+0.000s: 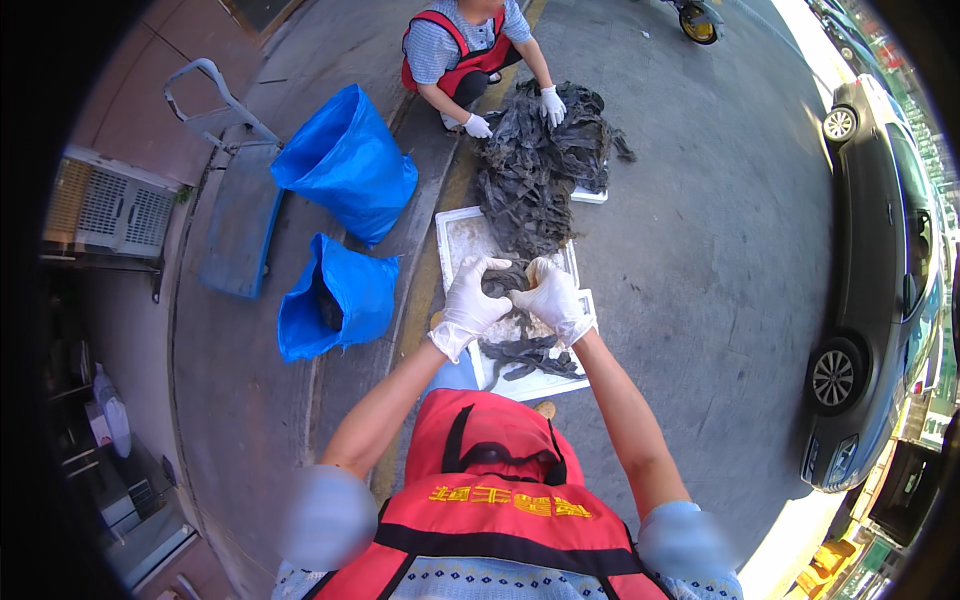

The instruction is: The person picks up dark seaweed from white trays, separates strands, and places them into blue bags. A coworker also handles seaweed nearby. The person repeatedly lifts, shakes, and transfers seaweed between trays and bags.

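Note:
Dark, wrinkled seaweed-like strips (pixel 529 199) lie heaped over white foam trays on the ground. My left hand (pixel 474 301), in a white glove, is curled at a small dark piece (pixel 504 280) above the middle tray (pixel 459 238). Opposite it, my gloved right hand (pixel 553 298) pinches at the same piece, with the fingertips of both hands nearly meeting. Whether each hand grips it firmly is hard to tell. Below my hands, a nearer foam tray (pixel 529 384) holds several loose dark strips (pixel 534 355).
Across the heap a co-worker (pixel 465 56) in a red apron crouches, white-gloved hands at the pile. Two open blue woven sacks (pixel 367 176) (pixel 364 300) stand at left, beside a blue platform trolley (pixel 244 217). A dark car (pixel 870 285) is at the right.

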Demonstrator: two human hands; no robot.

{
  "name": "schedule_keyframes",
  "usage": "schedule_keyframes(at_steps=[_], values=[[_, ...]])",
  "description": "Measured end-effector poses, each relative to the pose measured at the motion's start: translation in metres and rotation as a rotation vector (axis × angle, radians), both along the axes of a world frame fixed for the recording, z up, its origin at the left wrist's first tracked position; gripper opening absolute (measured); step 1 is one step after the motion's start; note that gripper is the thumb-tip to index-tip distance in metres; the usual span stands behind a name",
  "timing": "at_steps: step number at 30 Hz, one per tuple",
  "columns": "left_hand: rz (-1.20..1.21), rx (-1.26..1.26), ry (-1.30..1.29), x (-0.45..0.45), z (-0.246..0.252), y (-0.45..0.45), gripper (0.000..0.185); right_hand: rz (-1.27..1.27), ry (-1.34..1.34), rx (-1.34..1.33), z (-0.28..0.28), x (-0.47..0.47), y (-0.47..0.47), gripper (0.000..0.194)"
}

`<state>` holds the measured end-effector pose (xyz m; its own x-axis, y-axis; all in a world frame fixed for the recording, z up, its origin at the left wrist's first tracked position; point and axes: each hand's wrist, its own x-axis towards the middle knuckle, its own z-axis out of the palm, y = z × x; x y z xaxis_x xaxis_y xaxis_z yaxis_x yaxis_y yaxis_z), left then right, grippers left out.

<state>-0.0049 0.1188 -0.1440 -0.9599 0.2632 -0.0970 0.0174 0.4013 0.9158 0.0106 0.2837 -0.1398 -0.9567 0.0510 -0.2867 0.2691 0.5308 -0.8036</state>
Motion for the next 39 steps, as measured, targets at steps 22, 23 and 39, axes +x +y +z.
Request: schedule_keyframes(at_steps=[22,23,39], values=[[-0.032,-0.005,0.116,0.029,0.013,-0.03,0.045,0.007,0.028,-0.02,0.005,0.027,-0.028,0.038],[-0.025,0.015,0.152,0.033,0.013,-0.032,0.044,0.02,0.03,-0.003,0.008,0.03,-0.029,0.037],[0.006,-0.027,0.13,0.036,0.009,-0.042,0.035,-0.061,0.43,0.11,-0.012,0.049,-0.073,0.022]])
